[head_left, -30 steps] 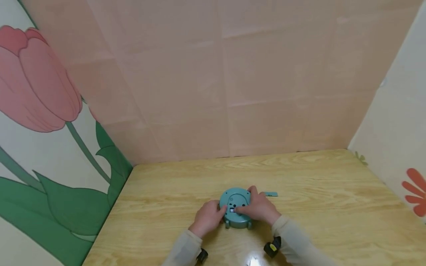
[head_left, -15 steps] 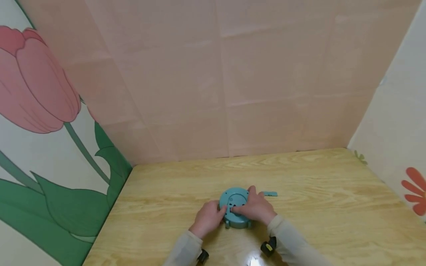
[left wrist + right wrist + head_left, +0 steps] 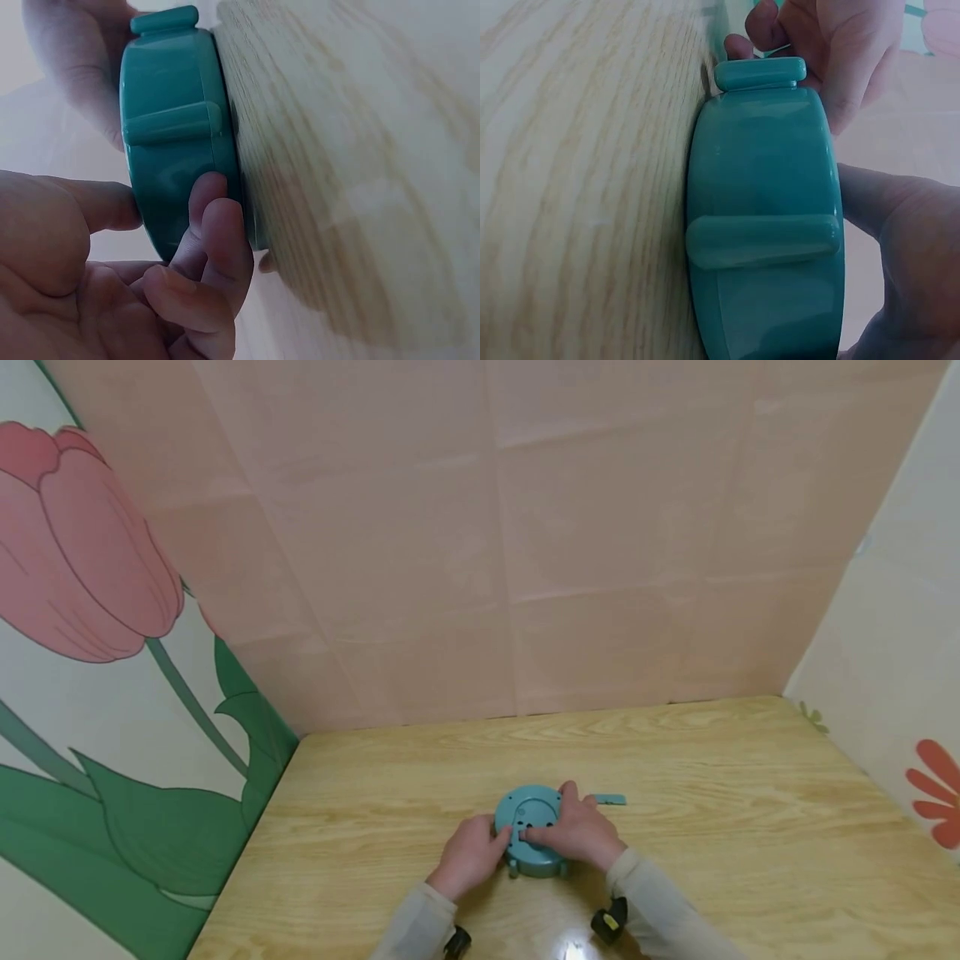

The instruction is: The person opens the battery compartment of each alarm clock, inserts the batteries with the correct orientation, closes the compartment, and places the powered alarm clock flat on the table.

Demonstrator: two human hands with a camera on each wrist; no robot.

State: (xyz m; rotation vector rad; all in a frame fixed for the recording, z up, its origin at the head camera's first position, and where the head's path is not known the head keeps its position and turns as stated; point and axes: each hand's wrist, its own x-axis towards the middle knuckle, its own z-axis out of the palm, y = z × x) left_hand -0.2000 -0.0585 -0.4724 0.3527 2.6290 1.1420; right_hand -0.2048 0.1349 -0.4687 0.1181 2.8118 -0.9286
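A round teal clock point(image 3: 534, 860) lies face down on the wooden table, its back up, with dark knobs and two stubby feet toward me. My left hand point(image 3: 468, 856) holds its left rim, thumb on the back and fingers along the side; the left wrist view shows the clock point(image 3: 169, 82) between this hand's point(image 3: 45, 247) thumb and fingertips. My right hand point(image 3: 581, 831) grips the right rim while its thumb presses at a small recess in the back. What lies under that thumb is hidden. In the right wrist view the clock's side point(image 3: 769, 165) covers most of the right fingers.
A small flat teal cover point(image 3: 611, 799) lies on the table point(image 3: 375, 777) just beyond my right hand. Behind the table rises a pinkish sheet point(image 3: 510, 543). Side walls bear a printed tulip point(image 3: 105, 552) and a red flower point(image 3: 937, 793).
My right thumb has slid slightly left over the recess, covering a small white patch that showed there. The left hand and the clock stay in place.
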